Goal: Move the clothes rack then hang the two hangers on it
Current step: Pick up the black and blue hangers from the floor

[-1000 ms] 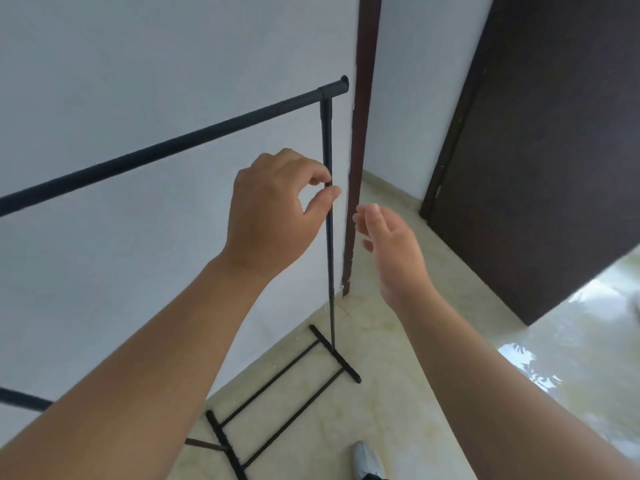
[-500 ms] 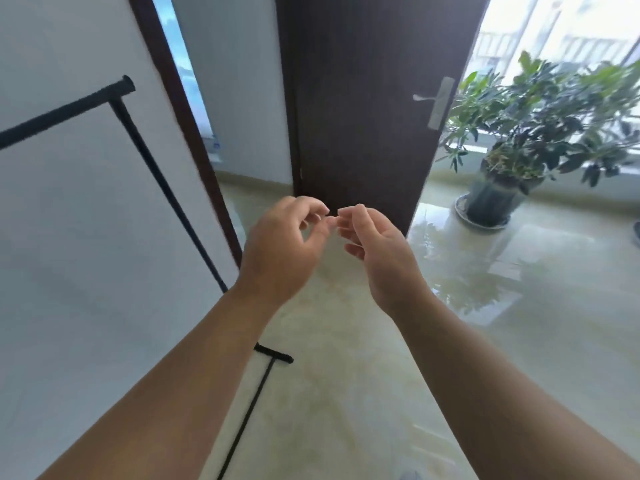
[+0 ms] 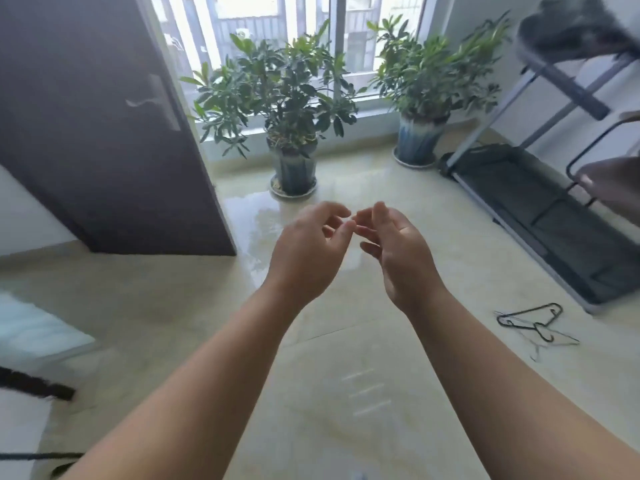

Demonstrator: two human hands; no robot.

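Observation:
Two hangers lie overlapping on the tiled floor at the right: a black wire hanger and a pale, thin hanger partly under it. My left hand and my right hand are held up in front of me, side by side, fingers loosely curled and apart, holding nothing. Both are well left of and above the hangers. Only a black foot bar of the clothes rack shows at the far left edge; its top rail is out of view.
A dark door stands open at the left. Two potted plants stand by the window. A treadmill runs along the right wall, just behind the hangers. Glossy beige floor tiles stretch in front of me.
My view has swung right, away from the wall and the rack, toward the window, plants and treadmill. My left hand has let go of the rack's upright post. The hangers have come into view.

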